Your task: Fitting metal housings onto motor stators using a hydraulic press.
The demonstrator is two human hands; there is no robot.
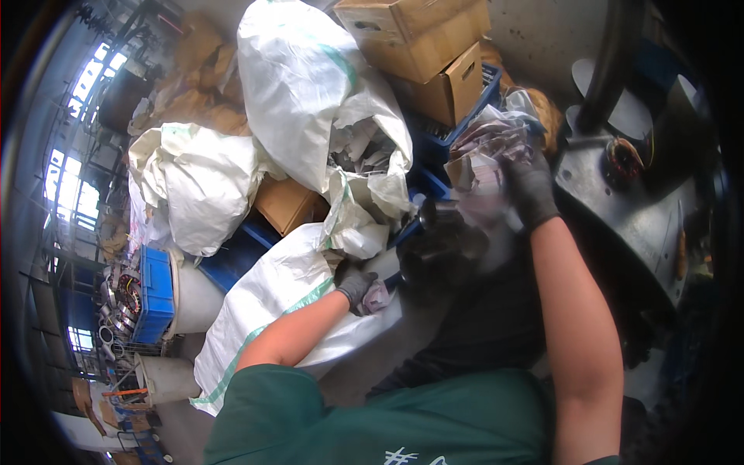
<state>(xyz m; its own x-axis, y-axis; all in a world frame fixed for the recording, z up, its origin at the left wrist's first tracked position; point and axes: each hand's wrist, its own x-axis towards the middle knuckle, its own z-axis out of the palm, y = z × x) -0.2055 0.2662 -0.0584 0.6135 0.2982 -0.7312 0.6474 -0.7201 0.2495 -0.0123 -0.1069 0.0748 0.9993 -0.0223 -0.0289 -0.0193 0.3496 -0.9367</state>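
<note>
My right hand, in a dark grey glove, is closed on a thick bunch of crumpled paper sheets and holds it raised at the right. My left hand, gloved alike, is closed on a small crumpled piece of paper. That hand lies over a white woven sack with a green stripe, spread out low in front of me. Beyond it, a big white sack leans over with its mouth towards me, and scrap paper shows inside.
Another white sack stands at the left. Cardboard boxes are stacked on blue crates at the back. A metal worktable with a copper-wound part is at the right. A blue bin and pale buckets stand far left.
</note>
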